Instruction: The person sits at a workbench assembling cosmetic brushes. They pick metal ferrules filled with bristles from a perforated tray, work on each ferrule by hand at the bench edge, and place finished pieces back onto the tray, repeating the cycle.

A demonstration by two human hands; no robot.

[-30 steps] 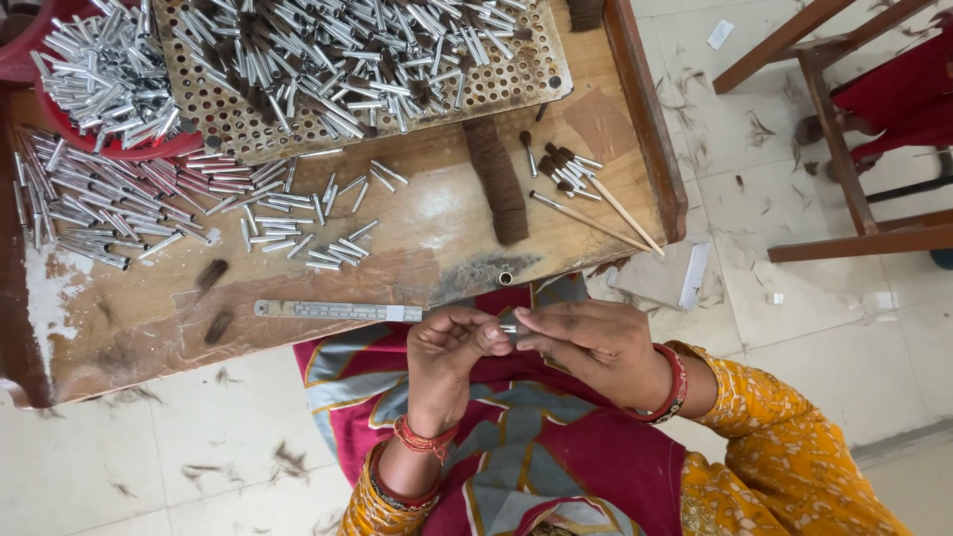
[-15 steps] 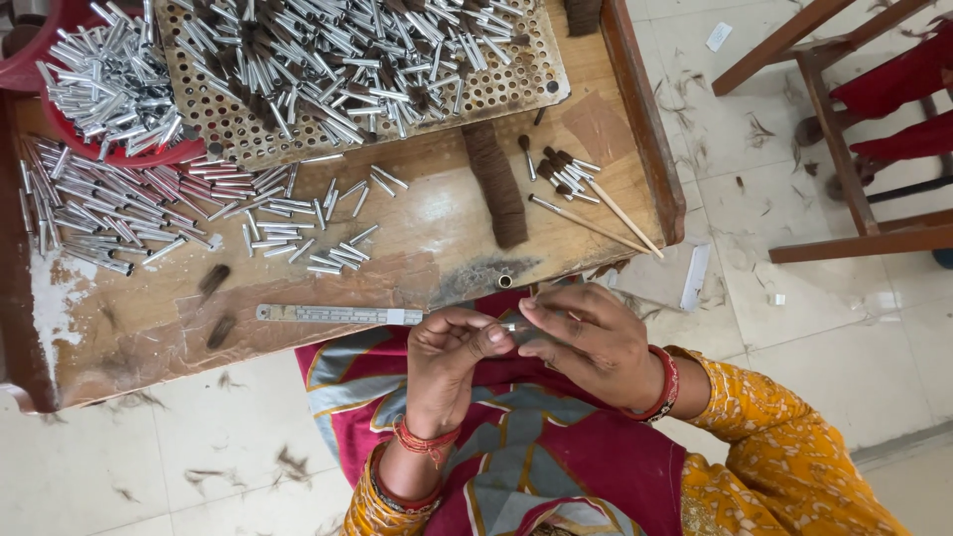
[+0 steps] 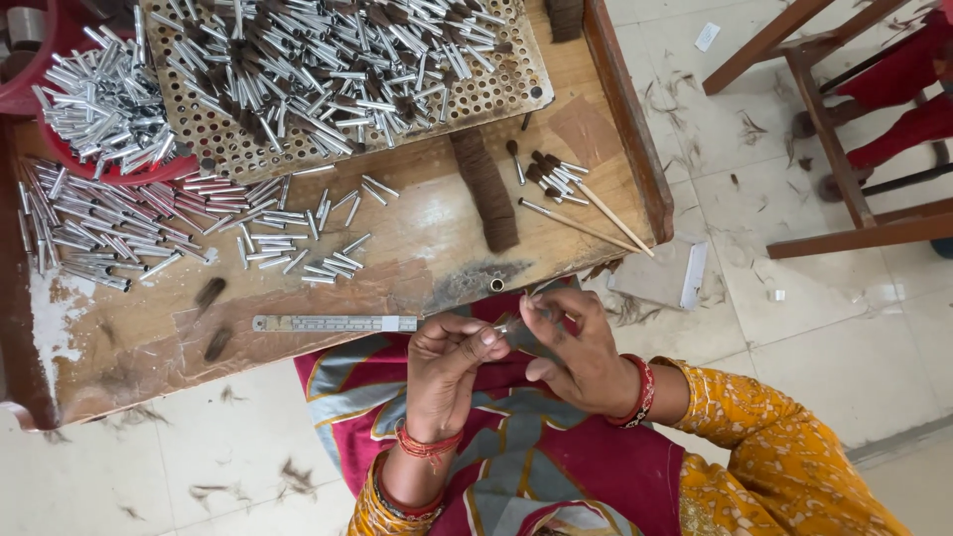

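My left hand and my right hand meet over my lap, just below the wooden table's front edge. Between their fingertips they pinch one small silver metal tube; whether hair is in it I cannot tell. A metal ruler lies on the table right beside my left hand. Loose silver tubes are spread over the table's left half. A few finished tubes with dark bristle tips lie at the right.
A perforated metal tray piled with tubes sits at the back. A red bowl of tubes stands at the back left. A brown bundle of hair lies mid-table. Wooden chair legs stand on the tiled floor at right.
Both hands have stayed together over my lap with the tube; the fingers shifted slightly around it. The table's contents have not moved.
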